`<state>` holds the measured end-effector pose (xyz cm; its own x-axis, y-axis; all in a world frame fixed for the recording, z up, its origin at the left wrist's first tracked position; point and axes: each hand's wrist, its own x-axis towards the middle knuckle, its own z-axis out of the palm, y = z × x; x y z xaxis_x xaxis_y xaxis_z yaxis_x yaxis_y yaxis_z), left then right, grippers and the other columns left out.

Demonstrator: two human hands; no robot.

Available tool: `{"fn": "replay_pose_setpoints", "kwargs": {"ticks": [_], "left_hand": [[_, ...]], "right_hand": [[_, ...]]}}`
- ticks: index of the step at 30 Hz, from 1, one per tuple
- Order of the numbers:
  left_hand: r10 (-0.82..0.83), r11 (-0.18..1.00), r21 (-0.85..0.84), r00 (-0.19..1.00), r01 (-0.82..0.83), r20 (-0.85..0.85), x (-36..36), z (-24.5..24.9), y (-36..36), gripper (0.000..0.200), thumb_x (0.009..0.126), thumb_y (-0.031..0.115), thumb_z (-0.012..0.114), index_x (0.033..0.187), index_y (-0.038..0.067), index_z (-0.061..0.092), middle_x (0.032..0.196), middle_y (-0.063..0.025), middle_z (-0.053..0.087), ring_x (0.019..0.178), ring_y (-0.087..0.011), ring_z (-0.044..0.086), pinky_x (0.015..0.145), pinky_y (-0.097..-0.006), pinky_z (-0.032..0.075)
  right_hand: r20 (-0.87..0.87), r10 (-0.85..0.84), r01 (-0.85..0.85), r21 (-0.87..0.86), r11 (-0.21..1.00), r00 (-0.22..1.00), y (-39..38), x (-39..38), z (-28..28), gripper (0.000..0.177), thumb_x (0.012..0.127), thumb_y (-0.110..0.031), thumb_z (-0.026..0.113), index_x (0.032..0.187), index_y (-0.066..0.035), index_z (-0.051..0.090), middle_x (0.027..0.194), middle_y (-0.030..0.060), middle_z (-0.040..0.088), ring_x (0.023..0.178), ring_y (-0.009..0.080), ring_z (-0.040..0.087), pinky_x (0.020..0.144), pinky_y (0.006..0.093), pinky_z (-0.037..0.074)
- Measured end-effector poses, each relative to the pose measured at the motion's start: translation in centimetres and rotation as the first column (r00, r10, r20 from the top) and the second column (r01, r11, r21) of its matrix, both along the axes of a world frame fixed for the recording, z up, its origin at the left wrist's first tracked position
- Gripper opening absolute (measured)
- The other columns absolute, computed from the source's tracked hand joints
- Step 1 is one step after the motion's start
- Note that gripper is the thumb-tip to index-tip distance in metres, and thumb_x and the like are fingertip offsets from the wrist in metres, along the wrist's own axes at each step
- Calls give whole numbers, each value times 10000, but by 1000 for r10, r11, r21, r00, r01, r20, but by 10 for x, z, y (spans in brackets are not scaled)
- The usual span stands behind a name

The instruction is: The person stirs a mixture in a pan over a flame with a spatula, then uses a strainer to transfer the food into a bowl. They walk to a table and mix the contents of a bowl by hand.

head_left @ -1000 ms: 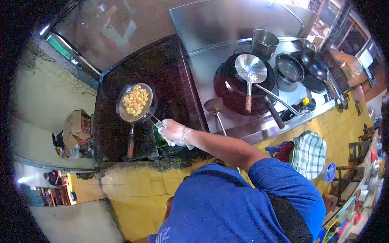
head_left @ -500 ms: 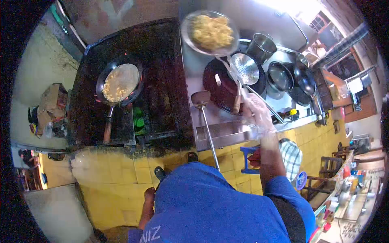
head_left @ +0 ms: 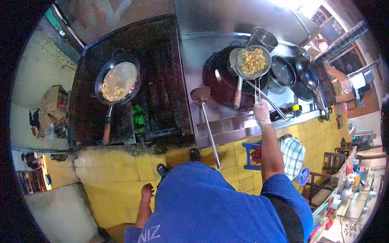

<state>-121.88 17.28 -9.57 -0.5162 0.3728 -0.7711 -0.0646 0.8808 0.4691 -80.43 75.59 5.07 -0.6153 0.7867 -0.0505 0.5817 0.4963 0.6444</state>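
My right hand, in a clear plastic glove, is closed around the handle of a wire strainer. Golden fried pieces fill the strainer's bowl, which is over the right part of a dark wok. Just left of the bowl, partly covered by it, is a skimmer with a wooden grip. My left hand hangs at my side over the floor, holding nothing, its fingers loosely apart. On the stove, a frying pan contains bubbling oil and more pieces.
A long-handled ladle lies across the steel counter, its handle jutting past the front edge. To the right stand a steel pot, dark pans and a yellow-capped bottle. A blue stool is below the counter.
My right hand has swung the strainer from the upper left to the right and lower, over the skimmer and wok. My left hand's fingers look more spread. The frying pan has stayed in place.
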Motion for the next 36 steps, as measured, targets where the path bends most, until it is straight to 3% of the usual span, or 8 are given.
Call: {"fn": "replay_pose_setpoints", "kwargs": {"ticks": [6, 8, 11, 17, 20, 26, 29, 36], "left_hand": [[370, 911, 77, 885, -405, 284, -6, -20, 2, 227, 867, 258, 473, 1012, 101, 550, 801, -42, 575, 633, -152, 555, 495, -307, 418], [-34, 991, 131, 999, 37, -25, 1, -4, 7, 188, 860, 238, 468, 950, 99, 558, 797, -48, 574, 645, -162, 558, 495, -307, 418], [-227, 949, 193, 965, 249, -131, -7, -32, -13, 182, 853, 225, 470, 915, 76, 555, 777, -55, 572, 671, -165, 565, 504, -301, 425], [-143, 967, 209, 990, 143, -15, -15, -58, -34, 230, 843, 185, 476, 972, 14, 563, 782, -76, 579, 703, -171, 562, 543, -302, 460], [99, 948, 282, 978, -149, 184, -10, -35, -23, 252, 838, 201, 494, 987, 11, 568, 794, -87, 586, 699, -174, 563, 552, -305, 468], [-179, 977, 110, 983, 182, -36, -13, -32, -14, 267, 848, 217, 499, 1026, 25, 552, 831, -98, 587, 705, -186, 572, 550, -311, 471], [19, 991, 130, 998, -27, 65, -7, -13, -4, 273, 851, 229, 496, 1047, 45, 541, 841, -103, 588, 673, -193, 571, 518, -321, 458], [-44, 996, 85, 995, 36, 91, -11, -21, -12, 252, 852, 242, 494, 1030, 68, 538, 852, -97, 585, 694, -200, 571, 511, -338, 444]], "right_hand": [[-415, -49, 42, -26, 999, 908, 20, 20, -28, 78, 713, -89, 520, 653, -53, 555, 642, 107, 556, 728, 264, 554, 662, 347, 444], [-398, -31, 44, 24, 999, 917, 15, 22, -28, 73, 708, -77, 519, 651, -42, 548, 651, 115, 555, 718, 270, 550, 634, 350, 450], [-445, 7, 25, 65, 998, 895, 14, 24, -26, 63, 730, -65, 497, 694, -23, 526, 667, 150, 553, 694, 306, 554, 601, 375, 461], [-834, -386, 271, -296, 916, 394, 7, 6, 8, 146, 804, -95, 456, 906, 9, 465, 651, 225, 568, 626, 375, 586, 570, 464, 461], [-846, -323, 258, -229, 939, 424, 7, 10, 4, 162, 801, -92, 461, 931, 4, 466, 650, 223, 570, 625, 391, 581, 571, 473, 458], [-823, -333, 269, -228, 936, 461, 17, 16, 0, 213, 786, -110, 459, 953, 20, 488, 737, 243, 587, 684, 413, 583, 623, 487, 466], [-809, -344, 285, -227, 931, 476, 12, 9, 18, 223, 772, -97, 467, 950, 37, 485, 740, 254, 576, 678, 417, 577, 626, 488, 465], [-767, -198, 220, -76, 973, 610, 22, 12, 10, 205, 784, -77, 457, 941, 48, 498, 741, 228, 557, 686, 394, 575, 624, 485, 463]]}}
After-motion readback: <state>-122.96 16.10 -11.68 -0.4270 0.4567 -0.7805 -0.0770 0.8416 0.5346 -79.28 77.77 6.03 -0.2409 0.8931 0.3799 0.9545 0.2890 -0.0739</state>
